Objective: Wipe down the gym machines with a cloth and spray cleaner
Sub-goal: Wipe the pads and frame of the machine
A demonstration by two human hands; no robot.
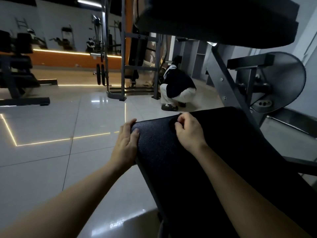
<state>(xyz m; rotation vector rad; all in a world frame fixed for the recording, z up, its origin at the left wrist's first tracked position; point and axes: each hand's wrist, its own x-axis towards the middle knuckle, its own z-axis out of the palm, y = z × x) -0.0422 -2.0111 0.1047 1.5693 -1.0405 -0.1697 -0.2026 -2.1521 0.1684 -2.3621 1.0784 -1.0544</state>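
Observation:
A black padded seat (197, 160) of a gym machine slopes away in front of me. My left hand (127, 143) holds the pad's left front edge, thumb on top and fingers wrapped over the side. My right hand (188, 131) lies on the pad near its far edge with its fingers curled, pinching a dark bunched cloth (172, 123) that hardly stands out from the black pad. No spray bottle is in view.
A second black pad (223, 18) hangs overhead. The machine's grey frame (228, 79) and round cam disc (288, 79) stand at right. A person (176, 86) crouches by a rack (123, 66) beyond. Glossy tiled floor (68, 126) spreads left, with a weight rack (15, 66) at far left.

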